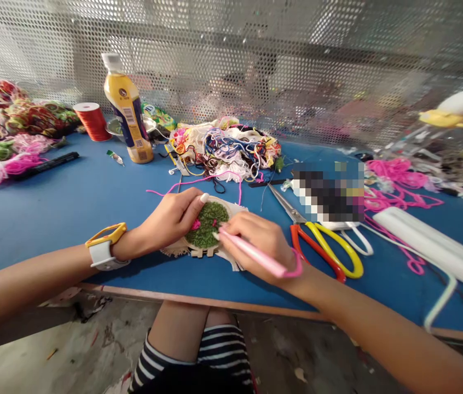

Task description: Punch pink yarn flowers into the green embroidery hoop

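A small round embroidery hoop lies on the blue table near its front edge, its cloth edges frayed. Green looped yarn fills the hoop, with small pink spots in it. My left hand grips the hoop's left side, thumb on the rim. In my right hand is a pink punch needle, held like a pen with its tip end over the green loops. Pink yarn curls from the tool's back end. The needle's tip is hidden by my fingers.
Scissors with red and yellow handles lie just right of my right hand. A drink bottle, a red thread spool and a tangled yarn heap stand behind. A white bar-shaped object and cord lie at right.
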Demonstrator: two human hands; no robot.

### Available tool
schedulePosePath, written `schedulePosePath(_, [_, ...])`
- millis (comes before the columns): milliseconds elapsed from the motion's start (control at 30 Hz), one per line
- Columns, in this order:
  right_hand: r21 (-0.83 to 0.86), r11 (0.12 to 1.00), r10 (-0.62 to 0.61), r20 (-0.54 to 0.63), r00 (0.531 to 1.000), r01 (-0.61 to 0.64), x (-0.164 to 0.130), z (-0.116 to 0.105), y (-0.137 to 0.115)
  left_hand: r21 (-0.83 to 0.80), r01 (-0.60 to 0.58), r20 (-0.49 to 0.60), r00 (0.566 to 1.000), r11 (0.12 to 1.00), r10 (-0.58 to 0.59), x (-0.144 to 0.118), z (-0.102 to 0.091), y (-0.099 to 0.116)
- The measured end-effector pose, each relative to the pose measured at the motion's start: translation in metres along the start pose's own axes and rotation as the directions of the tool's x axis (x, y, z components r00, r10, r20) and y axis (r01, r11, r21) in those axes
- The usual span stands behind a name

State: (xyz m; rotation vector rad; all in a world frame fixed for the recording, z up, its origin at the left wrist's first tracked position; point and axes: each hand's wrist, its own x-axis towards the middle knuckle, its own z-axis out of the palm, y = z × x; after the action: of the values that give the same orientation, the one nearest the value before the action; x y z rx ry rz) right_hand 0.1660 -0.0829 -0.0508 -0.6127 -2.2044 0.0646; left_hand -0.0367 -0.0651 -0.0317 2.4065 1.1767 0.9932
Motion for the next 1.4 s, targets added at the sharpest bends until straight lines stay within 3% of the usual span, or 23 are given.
schedulePosePath(100, [-0.073, 0.996, -0.052, -0.043, 0.998, 0.048, 0.001, 0.002, -0.003, 0.010, -0.036, -0.005, 0.999, 0.999, 0.036, -0.002, -0.001, 0.003])
schedulePosePath(267, [0.219, 0.944, 0.255, -0.004, 0.967, -0.248, -0.003, -0.011, -0.008, -0.028, 0.026, 0.001, 1.000, 0.999, -0.026, 0.000, 0.002, -0.005])
schedulePosePath(400, [0.324, 0.906, 0.289, -0.001, 0.957, -0.273, -0.008, -0.014, -0.002, -0.053, 0.063, 0.030, 0.998, 0.997, -0.061, 0.003, 0.004, -0.010])
schedulePosePath(667, [0.218, 0.957, 0.196, -0.004, 0.981, -0.191, -0.004, -0.013, -0.005, -0.053, 0.067, 0.020, 0.998, 0.996, -0.066, 0.002, 0.005, -0.011])
schedulePosePath(833, [0.034, 0.999, -0.015, 0.071, 0.997, 0.012, -0.001, -0.008, -0.001, -0.041, 0.051, 0.008, 0.999, 0.998, -0.051, 0.000, 0.003, -0.008])
schedulePosePath(933, [-0.025, 0.997, -0.077, 0.094, 0.993, 0.079, 0.000, -0.004, 0.003, -0.036, 0.008, 0.029, 1.000, 0.999, -0.007, -0.001, 0.001, -0.002])
schedulePosePath(1000, [-0.003, 0.999, -0.042, 0.057, 0.997, 0.042, 0.000, -0.005, 0.002, -0.024, -0.022, 0.029, 0.999, 0.999, 0.022, -0.003, 0.000, 0.002])
schedulePosePath(1167, [0.214, 0.951, 0.231, -0.006, 0.973, -0.225, -0.003, -0.013, -0.007, -0.012, -0.014, -0.002, 1.000, 1.000, 0.014, -0.002, 0.001, 0.000])
schedulePosePath(1400, [0.387, 0.883, 0.293, -0.009, 0.956, -0.267, -0.011, -0.012, -0.004, -0.059, 0.015, 0.030, 0.999, 0.998, -0.014, 0.000, 0.003, -0.007])
